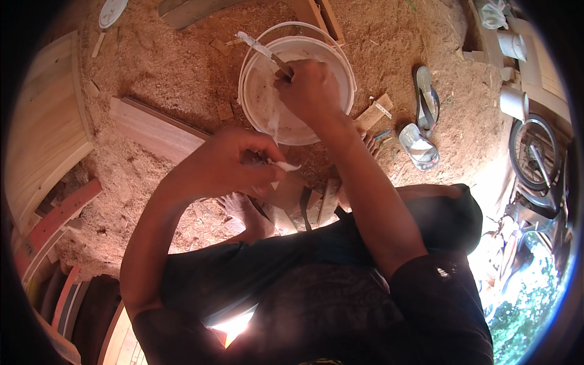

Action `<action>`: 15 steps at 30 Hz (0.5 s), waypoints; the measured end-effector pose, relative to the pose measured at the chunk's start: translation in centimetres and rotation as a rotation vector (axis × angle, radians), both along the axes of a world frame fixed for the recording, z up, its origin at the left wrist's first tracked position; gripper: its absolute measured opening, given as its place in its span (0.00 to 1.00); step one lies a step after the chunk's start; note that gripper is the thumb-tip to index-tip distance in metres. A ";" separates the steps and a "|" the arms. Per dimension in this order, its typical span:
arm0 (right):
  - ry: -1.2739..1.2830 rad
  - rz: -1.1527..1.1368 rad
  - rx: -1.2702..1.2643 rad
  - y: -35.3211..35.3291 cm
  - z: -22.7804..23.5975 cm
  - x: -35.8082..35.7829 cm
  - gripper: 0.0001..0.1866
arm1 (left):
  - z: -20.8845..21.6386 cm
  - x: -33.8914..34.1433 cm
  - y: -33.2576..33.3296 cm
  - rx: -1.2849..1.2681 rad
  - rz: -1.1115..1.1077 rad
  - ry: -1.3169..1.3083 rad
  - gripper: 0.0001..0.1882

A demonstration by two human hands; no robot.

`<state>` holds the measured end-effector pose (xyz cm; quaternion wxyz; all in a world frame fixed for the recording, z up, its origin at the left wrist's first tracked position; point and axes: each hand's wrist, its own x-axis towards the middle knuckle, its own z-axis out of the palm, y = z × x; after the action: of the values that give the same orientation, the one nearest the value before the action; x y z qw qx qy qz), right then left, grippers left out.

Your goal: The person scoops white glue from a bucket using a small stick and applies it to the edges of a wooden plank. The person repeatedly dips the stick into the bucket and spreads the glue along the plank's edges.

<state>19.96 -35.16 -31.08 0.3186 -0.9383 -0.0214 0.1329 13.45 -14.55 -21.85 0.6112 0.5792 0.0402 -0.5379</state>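
Note:
My right hand (311,91) is closed around a short wooden stick (281,64) whose far end is coated or wrapped in something white. It hangs over a white bucket (244,97) that has smears and specks on its pale surface and a thin raised handle. Lower and to the left, my left hand (237,159) pinches a small, soft-looking white scrap (285,165) between thumb and fingertips. Whether the scrap is cloth or something else cannot be made out. A thin whitish strand or smear shows between the scrap and the bucket.
Sawdust and wood offcuts cover the brown ground. A plank (152,131) lies left of the bucket, and a pair of sandals (418,148) lies to its right. Pale wooden panels (48,128) stand at the left. At the far right are white containers (514,103) and a wheel (534,152).

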 end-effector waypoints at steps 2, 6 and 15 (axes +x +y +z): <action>0.027 -0.009 -0.016 -0.2 0.0 0.0 0.11 | 0.3 0.5 0.4 0.131 0.038 -0.118 0.11; 0.103 -0.116 0.106 -0.8 -0.4 0.3 0.11 | 0.6 2.3 -0.3 0.466 0.070 -0.680 0.13; 0.161 -0.204 0.242 -1.1 -1.0 0.7 0.09 | -3.2 6.6 -5.4 1.130 -0.660 -1.529 0.12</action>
<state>20.63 -36.24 -32.05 0.4415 -0.8768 0.0835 0.1709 20.08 -19.95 -25.05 -0.0711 0.9562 -0.2762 -0.0663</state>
